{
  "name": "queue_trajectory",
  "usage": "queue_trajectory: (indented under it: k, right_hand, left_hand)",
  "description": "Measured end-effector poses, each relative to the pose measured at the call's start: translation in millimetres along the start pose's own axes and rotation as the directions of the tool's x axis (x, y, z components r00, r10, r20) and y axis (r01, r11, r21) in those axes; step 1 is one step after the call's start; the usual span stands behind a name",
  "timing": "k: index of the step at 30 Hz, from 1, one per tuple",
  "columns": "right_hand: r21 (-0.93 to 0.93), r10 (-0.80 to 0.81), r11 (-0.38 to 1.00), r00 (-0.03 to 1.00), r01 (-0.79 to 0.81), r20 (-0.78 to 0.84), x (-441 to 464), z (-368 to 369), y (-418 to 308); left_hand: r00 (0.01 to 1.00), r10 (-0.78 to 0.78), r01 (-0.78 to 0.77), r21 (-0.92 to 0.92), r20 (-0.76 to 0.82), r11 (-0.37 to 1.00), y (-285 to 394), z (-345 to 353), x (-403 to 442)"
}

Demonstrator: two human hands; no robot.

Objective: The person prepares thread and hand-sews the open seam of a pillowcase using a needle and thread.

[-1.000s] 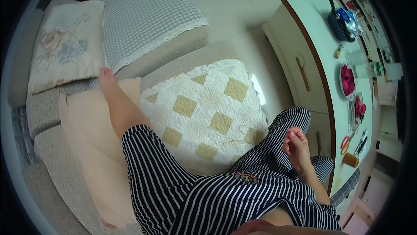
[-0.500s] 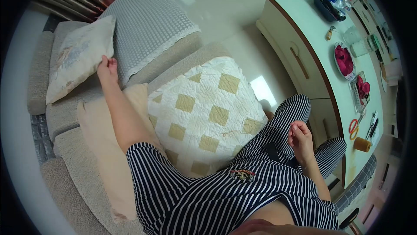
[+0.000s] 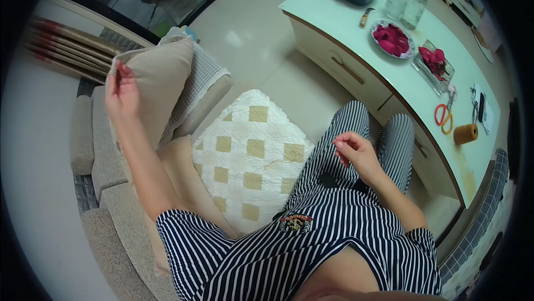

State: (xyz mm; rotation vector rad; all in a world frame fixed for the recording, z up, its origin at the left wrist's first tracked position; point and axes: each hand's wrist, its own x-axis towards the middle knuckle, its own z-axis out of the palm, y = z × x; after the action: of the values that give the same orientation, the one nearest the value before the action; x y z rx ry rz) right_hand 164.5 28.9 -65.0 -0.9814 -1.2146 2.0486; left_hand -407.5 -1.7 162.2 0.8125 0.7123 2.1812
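Sofa [image 3: 128,212] along the left side; table [image 3: 322,6] on the right, its drawer side facing the seated person. A white quilted cloth [image 3: 236,159] with tan squares lies between sofa back and lap. Cushion [image 3: 161,78]: far left end of the sofa, tilted up, plain side showing.

Left hand [image 3: 123,98]: arm outstretched, fingers curled, partly closed, apparently gripping the cushion's upper edge. Right hand [image 3: 356,153]: raised above the lap, empty as far as visible, fingers bent with thumb and forefinger tips brought together; cannot tell whether something fine sits between them.

Small items: brown spool [image 3: 465,133] and scissors [image 3: 445,113], near each other on the table; a loose thread [image 3: 275,163] on the quilted cloth.

Risks (judged): the hold looks shallow and one-sided, so the cushion's weight could pull it free and topple it. If dragged across the cloth, it could catch or tangle the thread.
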Motion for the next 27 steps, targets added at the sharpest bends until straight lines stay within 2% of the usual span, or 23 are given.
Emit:
queue_trajectory:
  k: [2,3,4,5,6,7,8,9,10,11,14,15,17,18,19,20,21,22,23,24,25,26,27]
  right_hand:
    - [-0.015,-0.021,1.000,1.000,0.021,-0.020,-7,-4,-12]
    - [-0.033,-0.033,0.999,0.999,0.031,-0.035,-10,-4,-16]
    - [-0.023,-0.051,0.999,0.997,0.049,-0.054,-10,-5,-16]
    - [-0.023,-0.073,0.997,0.996,0.072,-0.053,-8,-8,-17]
    - [0.000,-0.096,0.995,0.992,0.096,-0.083,-10,-3,-25]
    - [0.023,-0.116,0.993,0.986,0.119,-0.116,-13,0,-31]
    - [0.027,-0.112,0.993,0.987,0.116,-0.118,-12,-2,-26]
    - [0.040,-0.129,0.990,0.986,0.134,-0.109,-8,-4,-18]
    - [0.052,-0.148,0.987,0.983,0.154,-0.105,-2,-6,-8]
    - [0.134,-0.086,0.986,0.993,0.097,-0.084,6,-11,10]
    - [-0.114,-0.035,0.993,0.995,0.025,-0.089,15,-16,45]
    - [-0.101,0.021,0.995,1.000,-0.021,-0.001,16,-20,50]
    - [0.010,0.134,0.991,0.990,-0.134,0.035,6,-3,27]
    - [-0.176,0.088,0.981,0.996,-0.081,0.032,10,-1,25]
    - [-0.357,0.044,0.934,0.998,-0.028,0.037,15,0,26]
    - [-0.361,0.031,0.932,0.999,-0.021,0.022,26,-1,42]
    - [-0.359,0.030,0.933,0.999,-0.021,0.020,34,0,46]
    - [-0.262,0.033,0.965,0.999,-0.031,0.004,39,1,48]
    - [-0.161,0.037,0.986,0.999,-0.038,-0.012,44,3,51]
    - [-0.270,-0.022,0.963,1.000,0.016,-0.018,50,4,42]
    - [-0.446,-0.140,0.888,0.990,0.116,-0.022,55,3,30]
    - [-0.531,-0.291,0.810,0.957,0.249,0.004,62,6,9]
    - [-0.605,-0.433,0.705,0.900,0.369,0.044,69,9,-13]
  left_hand:
    - [0.992,-0.125,0.125,-0.156,0.010,0.980,-41,53,-63]
    - [0.980,-0.187,0.172,-0.193,-0.064,0.966,-69,96,-105]
    - [0.943,-0.316,0.285,-0.234,-0.108,0.930,-92,110,-140]
    - [0.892,-0.450,0.420,-0.297,-0.036,0.857,-120,133,-183]
    - [0.810,-0.579,0.518,-0.346,-0.097,0.782,-148,134,-219]
    - [0.665,-0.745,0.639,-0.470,-0.061,0.609,-179,127,-253]
    - [0.548,-0.829,0.716,-0.450,-0.110,0.533,-212,126,-289]
    - [0.345,-0.933,0.770,-0.537,-0.105,0.345,-241,126,-316]
    - [0.267,-0.954,0.778,-0.554,-0.135,0.296,-271,115,-339]
    - [0.184,-0.970,0.782,-0.574,-0.161,0.243,-292,109,-354]
    - [0.190,-0.957,0.798,-0.533,-0.221,0.282,-314,118,-356]
    - [0.175,-0.958,0.801,-0.534,-0.225,0.272,-318,114,-354]
    - [0.199,-0.978,0.866,-0.456,-0.064,0.206,-324,95,-347]
    - [0.183,-0.983,0.894,-0.419,0.019,0.158,-325,81,-345]
    - [0.181,-0.983,0.895,-0.418,0.019,0.157,-310,94,-332]
    - [0.129,-0.990,0.991,-0.036,-0.057,0.131,-285,119,-313]
    - [0.106,-0.983,0.937,0.346,-0.147,0.050,-267,129,-297]
    - [0.254,-0.957,0.785,0.608,-0.140,0.119,-262,118,-288]
    - [0.495,-0.850,0.528,0.839,-0.181,0.129,-258,110,-281]
    - [0.708,-0.695,0.218,0.975,-0.123,0.050,-254,103,-273]
    - [0.803,-0.596,0.134,0.978,-0.013,0.159,-250,95,-259]
    - [0.874,-0.477,0.038,0.966,0.091,0.254,-247,89,-242]
    - [0.879,-0.435,-0.110,0.971,0.196,0.215,-241,95,-223]
